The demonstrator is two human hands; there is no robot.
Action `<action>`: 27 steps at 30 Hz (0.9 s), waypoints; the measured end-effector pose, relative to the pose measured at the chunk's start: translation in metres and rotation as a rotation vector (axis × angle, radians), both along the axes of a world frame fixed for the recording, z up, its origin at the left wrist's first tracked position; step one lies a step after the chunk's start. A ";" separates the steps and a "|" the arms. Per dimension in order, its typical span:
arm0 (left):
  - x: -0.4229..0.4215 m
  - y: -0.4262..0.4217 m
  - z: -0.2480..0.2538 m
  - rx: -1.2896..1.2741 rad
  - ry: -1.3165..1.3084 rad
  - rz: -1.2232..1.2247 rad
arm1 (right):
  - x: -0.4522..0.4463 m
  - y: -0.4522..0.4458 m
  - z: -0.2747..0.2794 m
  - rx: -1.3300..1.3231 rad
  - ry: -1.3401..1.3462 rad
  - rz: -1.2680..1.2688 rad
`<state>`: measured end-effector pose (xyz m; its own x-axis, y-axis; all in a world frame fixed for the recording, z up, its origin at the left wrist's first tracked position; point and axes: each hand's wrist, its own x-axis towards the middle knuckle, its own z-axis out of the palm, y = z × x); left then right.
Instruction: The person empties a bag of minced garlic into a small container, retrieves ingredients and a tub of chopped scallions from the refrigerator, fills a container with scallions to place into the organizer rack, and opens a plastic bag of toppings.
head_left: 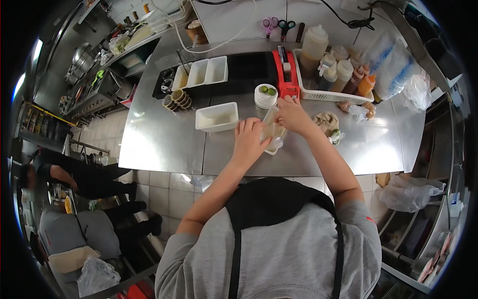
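A narrow white tub [271, 151] stands on the steel counter with a clear plastic bag [275, 133] in its mouth. My left hand [250, 139] is at the tub's left side, fingers curled over its edge and thumb on the bag. On the far right side, my right hand [293, 115] pinches the bag's plastic; its fingertips are partly hidden. A second white tub [217, 117], with a little pale content at its bottom, sits left of my left hand. Just beyond my hands is a stack of small white dishes [266, 98] topped with cut green limes [268, 91].
Behind stand a red tape dispenser [286, 74], a white basket [328, 96] of sauce bottles and a black rack [249, 69] with white bins. Stacked small cups [177, 100] sit left; a crumpled beige cloth [326, 122] lies right. Two people [79, 229] are at far left.
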<state>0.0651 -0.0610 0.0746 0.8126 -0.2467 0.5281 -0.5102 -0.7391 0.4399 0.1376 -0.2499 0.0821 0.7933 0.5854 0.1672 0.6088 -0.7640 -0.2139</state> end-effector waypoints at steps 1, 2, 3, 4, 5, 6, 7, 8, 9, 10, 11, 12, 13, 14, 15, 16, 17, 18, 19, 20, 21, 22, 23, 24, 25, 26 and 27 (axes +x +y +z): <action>0.001 -0.003 0.004 -0.004 0.004 -0.018 | -0.001 0.002 -0.001 0.038 0.010 0.000; 0.003 -0.006 0.009 -0.009 0.006 -0.034 | -0.001 0.004 -0.002 0.075 0.018 0.003; 0.006 -0.009 0.014 -0.015 0.008 -0.047 | 0.000 0.005 -0.002 0.110 0.026 0.007; 0.010 -0.011 0.017 0.060 0.058 -0.043 | 0.000 0.005 -0.001 0.142 -0.014 -0.031; 0.014 -0.012 0.021 0.134 0.108 -0.036 | 0.000 0.004 0.002 0.173 -0.054 -0.066; 0.018 -0.014 0.022 0.208 0.160 -0.028 | 0.000 0.002 0.004 0.203 -0.093 -0.101; 0.021 -0.015 0.023 0.067 0.185 -0.022 | 0.004 -0.002 0.007 0.297 -0.090 -0.098; 0.025 -0.018 0.022 -0.072 0.208 -0.018 | 0.009 -0.010 0.009 0.391 -0.086 -0.096; 0.027 -0.019 0.022 -0.213 0.232 -0.016 | 0.012 -0.018 0.011 0.484 -0.082 -0.097; 0.030 -0.019 0.022 -0.299 0.227 -0.050 | 0.012 -0.025 0.015 0.551 0.022 -0.128; 0.033 -0.016 0.022 -0.384 0.223 -0.085 | 0.012 -0.030 0.014 0.606 0.151 -0.161; 0.035 -0.015 0.022 -0.469 0.220 -0.121 | 0.011 -0.034 0.012 0.661 0.281 -0.195; 0.035 -0.014 0.018 -0.567 0.311 -0.127 | 0.010 -0.036 0.013 0.714 0.410 -0.229; 0.037 -0.013 0.012 -0.664 0.403 -0.132 | 0.010 -0.039 0.014 0.722 0.525 -0.263; 0.038 -0.012 0.007 -0.759 0.494 -0.137 | 0.011 -0.042 0.017 0.729 0.640 -0.294; 0.039 -0.011 0.003 -0.791 0.494 -0.165 | 0.011 -0.043 0.019 0.734 0.754 -0.325; 0.038 -0.010 -0.002 -0.823 0.496 -0.192 | 0.012 -0.043 0.016 0.810 0.790 -0.320; 0.037 -0.009 -0.007 -0.855 0.498 -0.220 | 0.012 -0.042 0.010 0.886 0.826 -0.316; 0.032 -0.008 -0.006 -0.829 0.491 -0.240 | 0.011 -0.040 0.010 0.964 0.861 -0.312; 0.028 -0.006 -0.005 -0.802 0.482 -0.262 | 0.012 -0.038 0.009 1.006 0.859 -0.329; 0.025 -0.004 -0.003 -0.774 0.473 -0.284 | 0.013 -0.035 0.009 1.049 0.856 -0.347; 0.022 -0.001 -0.005 -0.791 0.497 -0.335 | 0.012 -0.032 0.010 1.092 0.856 -0.365; 0.019 0.002 -0.009 -0.809 0.518 -0.383 | 0.012 -0.029 0.011 1.071 0.848 -0.325; 0.019 0.004 -0.012 -0.826 0.538 -0.430 | 0.014 -0.027 0.013 1.048 0.839 -0.284; 0.019 0.006 -0.017 -0.795 0.510 -0.452 | 0.015 -0.025 0.014 1.026 0.832 -0.242; 0.020 0.007 -0.022 -0.764 0.483 -0.472 | 0.015 -0.022 0.013 1.012 0.834 -0.232; 0.020 0.009 -0.027 -0.734 0.454 -0.493 | 0.016 -0.020 0.012 0.997 0.834 -0.222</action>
<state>0.0852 -0.0524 0.0472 0.8699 -0.3483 0.3492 -0.3569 0.0441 0.9331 0.1536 -0.2695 0.0936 0.9302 0.3414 -0.1349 -0.0964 -0.1273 -0.9872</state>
